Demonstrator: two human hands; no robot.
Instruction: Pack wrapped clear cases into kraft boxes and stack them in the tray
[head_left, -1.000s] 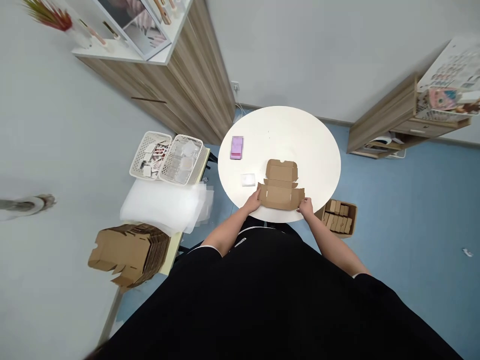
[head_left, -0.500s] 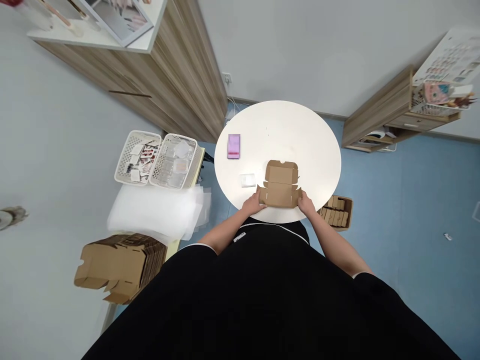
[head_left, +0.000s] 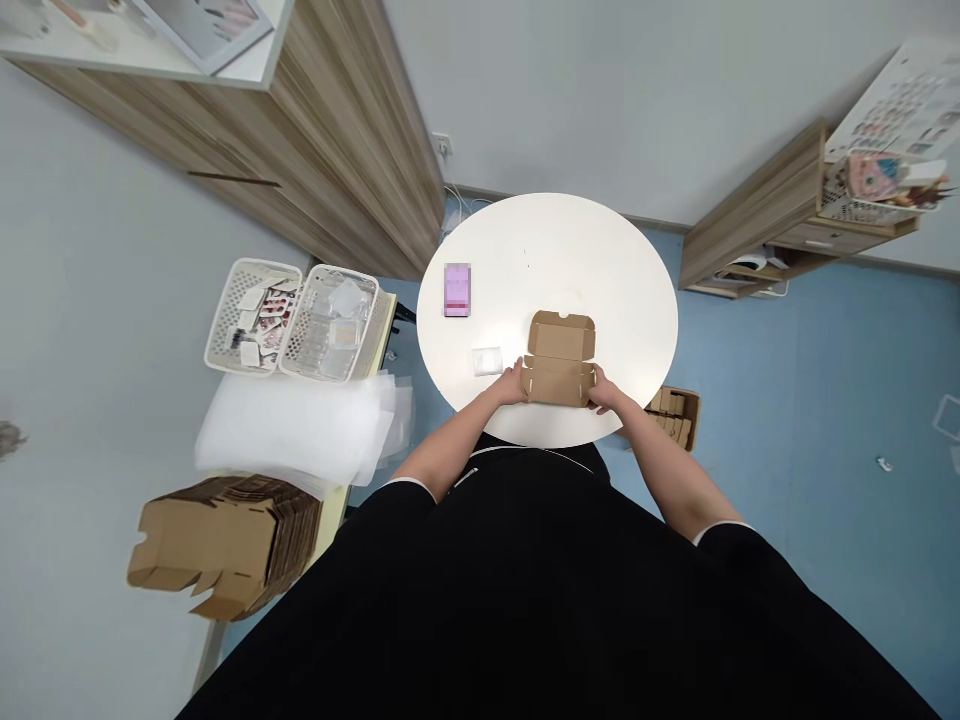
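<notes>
Cardboard box (head_left: 561, 386): on white counter (head_left: 622, 290), side flaps (head_left: 527, 383) folded further in than earlier.
Grip: left hand (head_left: 511, 385) and right hand (head_left: 603, 390) each grasping a side.
Floor carton (head_left: 696, 422): small boxes (head_left: 669, 403).

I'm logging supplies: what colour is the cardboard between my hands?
The cardboard is brown, clearest in the head view.

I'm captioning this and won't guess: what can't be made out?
Head view:
Cardboard box: underside faces away from the camera.
Carton: part hidden by right forearm and table.
Purple rectangle: markings pixelated.
White packet: any print too small.
Picture frame: top cut off by image edge.
</notes>
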